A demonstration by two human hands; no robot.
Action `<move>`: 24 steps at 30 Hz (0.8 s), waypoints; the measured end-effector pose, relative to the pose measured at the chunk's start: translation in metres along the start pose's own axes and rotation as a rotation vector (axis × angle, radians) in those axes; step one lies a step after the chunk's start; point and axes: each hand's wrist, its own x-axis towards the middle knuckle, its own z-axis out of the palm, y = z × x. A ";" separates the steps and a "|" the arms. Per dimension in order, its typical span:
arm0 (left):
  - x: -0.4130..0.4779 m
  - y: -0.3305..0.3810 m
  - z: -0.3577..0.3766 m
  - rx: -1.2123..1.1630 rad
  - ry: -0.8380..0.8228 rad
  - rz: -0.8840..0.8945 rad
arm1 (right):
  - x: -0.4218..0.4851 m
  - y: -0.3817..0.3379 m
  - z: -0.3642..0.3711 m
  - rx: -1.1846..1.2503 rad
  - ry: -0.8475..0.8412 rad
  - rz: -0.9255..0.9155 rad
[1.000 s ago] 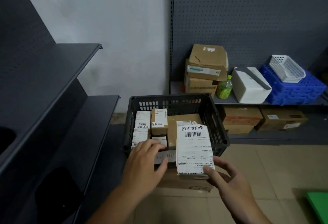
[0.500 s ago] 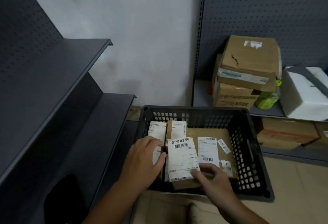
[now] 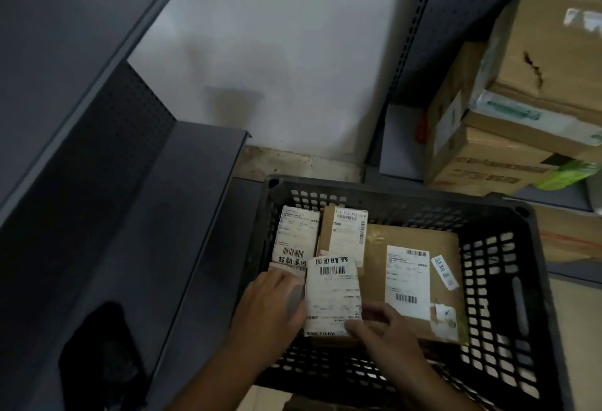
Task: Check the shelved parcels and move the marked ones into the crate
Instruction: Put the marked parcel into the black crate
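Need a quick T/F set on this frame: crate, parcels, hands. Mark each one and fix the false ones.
1. The right hand pinches the near corner of the white-labelled parcel. True.
2. That parcel is the only one in the crate. False: several others lie in it, including a flat brown parcel to its right.
3. The crate is blue. False: it is black.
4. Cardboard boxes are stacked on a shelf beyond the crate, to the right. True.

Parcels (image 3: pixel 332 296) in crate (image 3: pixel 508 280); shelves (image 3: pixel 97 150) left; boxes (image 3: pixel 521 101) behind-right
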 end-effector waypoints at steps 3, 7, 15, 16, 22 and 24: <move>0.007 -0.007 0.010 -0.034 -0.061 -0.002 | 0.011 0.007 0.012 -0.004 -0.034 0.045; 0.013 -0.015 0.020 -0.101 -0.095 -0.011 | 0.020 0.017 0.016 -0.010 -0.042 0.103; 0.017 -0.021 0.039 -0.164 -0.216 -0.035 | 0.043 0.036 0.021 0.098 -0.091 0.256; 0.016 -0.021 0.042 -0.171 -0.220 -0.039 | 0.046 0.037 0.021 0.115 -0.082 0.263; 0.009 -0.024 0.054 -0.167 -0.245 -0.031 | 0.062 0.040 0.026 0.052 -0.046 0.215; 0.010 -0.026 0.053 -0.164 -0.225 -0.014 | 0.066 0.039 0.029 0.030 -0.032 0.206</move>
